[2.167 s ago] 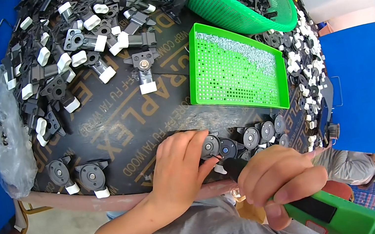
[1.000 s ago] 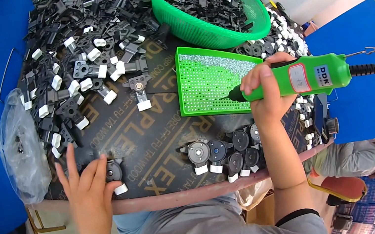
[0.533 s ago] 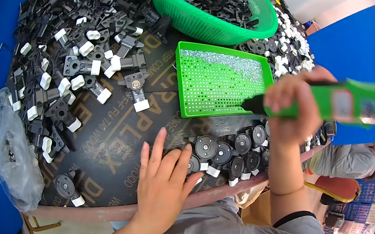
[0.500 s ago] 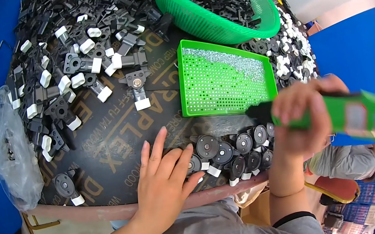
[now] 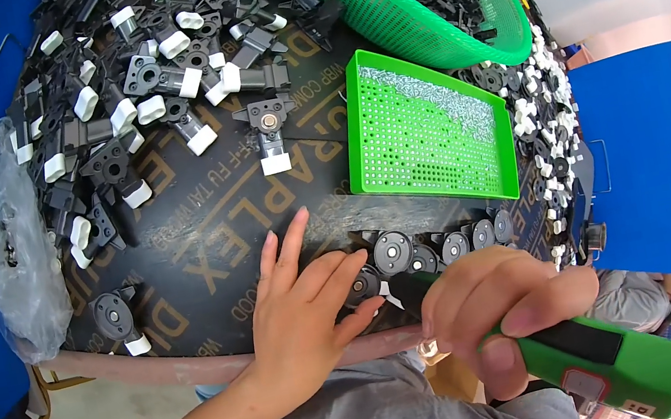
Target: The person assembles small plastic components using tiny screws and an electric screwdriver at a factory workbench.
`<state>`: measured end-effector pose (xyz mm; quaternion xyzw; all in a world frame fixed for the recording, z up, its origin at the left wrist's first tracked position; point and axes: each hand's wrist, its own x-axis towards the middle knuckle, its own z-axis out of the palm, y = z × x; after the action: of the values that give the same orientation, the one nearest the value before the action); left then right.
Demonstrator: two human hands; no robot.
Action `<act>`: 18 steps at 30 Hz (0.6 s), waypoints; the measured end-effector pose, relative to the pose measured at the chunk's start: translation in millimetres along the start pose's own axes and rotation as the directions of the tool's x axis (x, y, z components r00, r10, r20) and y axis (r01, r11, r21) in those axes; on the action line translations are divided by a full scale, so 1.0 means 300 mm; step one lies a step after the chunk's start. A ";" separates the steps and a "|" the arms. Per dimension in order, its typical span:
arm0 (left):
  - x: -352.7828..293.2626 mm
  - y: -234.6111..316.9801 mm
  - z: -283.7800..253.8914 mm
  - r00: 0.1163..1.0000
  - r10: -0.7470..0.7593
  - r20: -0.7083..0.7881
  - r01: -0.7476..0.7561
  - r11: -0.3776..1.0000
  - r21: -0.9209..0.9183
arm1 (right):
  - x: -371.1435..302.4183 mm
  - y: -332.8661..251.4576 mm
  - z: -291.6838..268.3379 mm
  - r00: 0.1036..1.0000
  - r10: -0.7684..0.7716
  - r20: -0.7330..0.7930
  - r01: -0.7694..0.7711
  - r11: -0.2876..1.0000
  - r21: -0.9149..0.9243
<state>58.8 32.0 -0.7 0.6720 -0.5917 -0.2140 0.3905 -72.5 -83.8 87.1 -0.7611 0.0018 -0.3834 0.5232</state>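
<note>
My left hand (image 5: pixel 300 305) rests on the table's near side, its outer fingers stretched forward. Its index finger and thumb hold a round black plastic part (image 5: pixel 362 286) with a white end. A green electric screwdriver (image 5: pixel 623 361) is gripped in my right hand (image 5: pixel 501 310). The driver's black nose (image 5: pixel 412 287) points left, close beside that held part; its very tip is hard to make out. Several similar black disc parts (image 5: pixel 393 250) stand in rows to the right, partly covered by my right hand and the tool.
Beyond the rows lies a green perforated tray (image 5: pixel 440 194) with small screws. A green basket (image 5: pixel 382 13) of black parts stands behind it. Black parts with white ends (image 5: pixel 179 84) pile up at far left, beside a clear plastic bag (image 5: pixel 12 257). One disc part (image 5: pixel 113 317) lies apart.
My right hand has brought the screwdriver left and nearer, from beside the tray to the part at my left hand. The whole view has shifted slightly; my left hand keeps its place on the part.
</note>
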 end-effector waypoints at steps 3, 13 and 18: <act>0.004 0.008 -0.003 1.000 0.005 0.004 -0.005 1.000 -0.011 | 0.033 0.010 -0.022 0.991 -0.004 0.132 -0.006 0.997 0.071; 0.002 0.010 -0.006 0.999 0.036 0.027 -0.037 0.999 0.000 | 0.031 0.025 -0.040 0.988 0.065 0.141 -0.073 0.996 0.055; -0.012 0.006 0.012 0.998 0.052 0.020 -0.052 0.998 -0.021 | 0.051 -0.016 -0.100 0.947 -0.025 -0.320 0.033 0.999 0.018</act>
<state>54.4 34.4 -2.1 0.6501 -0.6108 -0.2169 0.3967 -81.3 -111.7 104.6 -0.6828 0.0710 -0.5093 0.5190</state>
